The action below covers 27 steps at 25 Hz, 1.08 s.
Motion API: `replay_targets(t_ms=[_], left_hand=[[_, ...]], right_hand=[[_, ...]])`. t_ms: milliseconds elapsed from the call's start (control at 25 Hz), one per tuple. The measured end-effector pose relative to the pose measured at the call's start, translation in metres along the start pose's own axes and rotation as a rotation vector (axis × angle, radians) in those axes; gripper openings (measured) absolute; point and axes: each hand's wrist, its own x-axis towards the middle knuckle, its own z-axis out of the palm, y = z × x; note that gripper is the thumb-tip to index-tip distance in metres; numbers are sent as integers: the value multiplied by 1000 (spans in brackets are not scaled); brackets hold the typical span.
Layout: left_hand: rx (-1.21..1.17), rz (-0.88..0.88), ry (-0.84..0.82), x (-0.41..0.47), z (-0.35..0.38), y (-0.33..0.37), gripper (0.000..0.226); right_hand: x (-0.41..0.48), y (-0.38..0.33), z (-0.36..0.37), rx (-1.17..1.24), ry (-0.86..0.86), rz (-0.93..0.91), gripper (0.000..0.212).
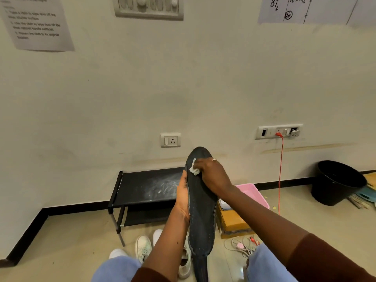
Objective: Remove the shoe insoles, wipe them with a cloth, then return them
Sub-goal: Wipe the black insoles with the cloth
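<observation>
A printed sheet (38, 23) hung on the wall high above and left of the black shoe rack (146, 186), whose top shelf carried pale dusty smears. On the floor in front of the rack lay white sneakers (143, 248), one partly hidden behind the left forearm. A wall socket (170, 140) sat above the rack's right half. In front of the rack's right end the left hand (183, 197) gripped the insole (201, 212) by its left edge at mid-length, with the fingers wrapped behind it and the thumb lying along the edge. The insole stood nearly upright, toe end up, rising above the rack's top shelf and covering its right end. It was dark charcoal, long and rounded at the toe, with rows of small perforations and a paler rim. A darker strip ran on below its heel end; whether that belonged to it could not be told. Near the toe a small crumpled white cloth (193, 168) was pressed to the insole's face by the right hand (213, 176), fingers curled over the cloth, a ring on one finger. Just right of the rack were a cardboard box (232, 222) and a pink tub (254, 193). Further right of the rack a red cable (280, 169) dropped from a switch plate (279, 131), and far right of the rack stood a black bin (335, 182)
</observation>
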Motion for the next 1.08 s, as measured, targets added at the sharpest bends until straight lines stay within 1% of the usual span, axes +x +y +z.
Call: replay_targets(t_ms=[80,200,320,400,520,560,640,720,760,800,880,920,960,1000,1080], left_hand=[[-4,23,9,14,-5,5,71],[66,29,29,27,-6,12,81],[-2,4,20,39,-15,13,84],[16,-8,75,47,-19,12,83],[147,40,172,52,-21,13,78],[187,44,167,51,-22,13,77],[176,-13,96,46,-26,9,72],[148,-56,24,41,-28,3,60],[155,-64,4,37,-28,1,58],[147,-73,-13,36,-29,-2,60],[132,-82,-52,36,-31,-3,73],[134,-67,-64,36,-32,-2,79],[121,-39,-78,38,-33,0,81],[107,-10,-70,39,-33,1,79],[47,27,8,39,-28,5,62]], right_hand=[[-23,-7,13,-60,-28,-100,25],[-60,-20,30,-65,11,-123,22],[-76,-17,37,-68,19,-152,23],[-76,-11,39,-90,41,-150,20],[-58,-1,44,-95,22,-77,26],[-49,3,46,-87,5,-33,29],[-25,13,48,-111,-62,27,27],[3,28,46,-158,-73,81,19],[16,35,44,-165,-68,119,20],[27,41,41,-162,-53,162,23],[39,43,36,-121,-3,201,27],[40,40,34,-89,7,178,26],[35,32,33,-50,-3,115,24],[29,24,34,-20,-19,45,22],[4,8,41,-9,-60,-13,22]])
